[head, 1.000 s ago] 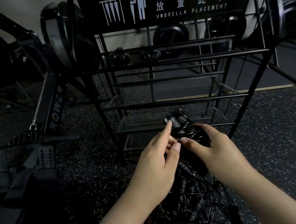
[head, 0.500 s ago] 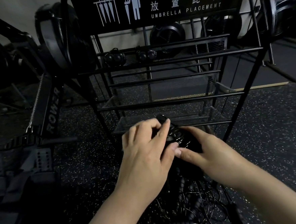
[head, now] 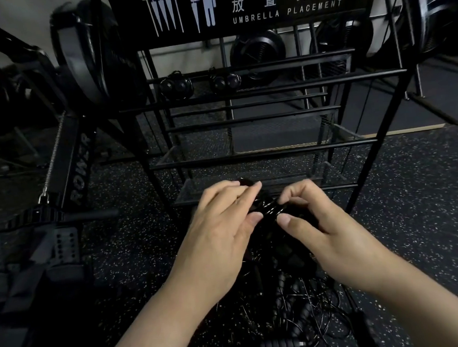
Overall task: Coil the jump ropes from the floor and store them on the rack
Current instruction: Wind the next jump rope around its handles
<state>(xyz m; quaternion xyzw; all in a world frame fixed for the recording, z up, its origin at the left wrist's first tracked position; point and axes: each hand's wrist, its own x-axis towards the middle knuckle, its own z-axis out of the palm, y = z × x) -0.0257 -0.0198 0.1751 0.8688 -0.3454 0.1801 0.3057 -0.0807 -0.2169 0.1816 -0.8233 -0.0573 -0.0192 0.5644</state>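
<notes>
Gripping coiled jump rope (head: 268,211) with both hands, left hand (head: 223,228) and right hand (head: 321,229) (fingers curled), before rack (head: 261,154); loose ropes (head: 295,317) on floor (head: 136,255).

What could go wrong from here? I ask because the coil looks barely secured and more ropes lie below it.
The coiled jump rope is pinched between the left hand and the right hand; a slack grip could let the loops spring open. It hangs over the tangled ropes on the floor, so a trailing end might snag. The rack is open bars; a loose coil may slip through.
</notes>
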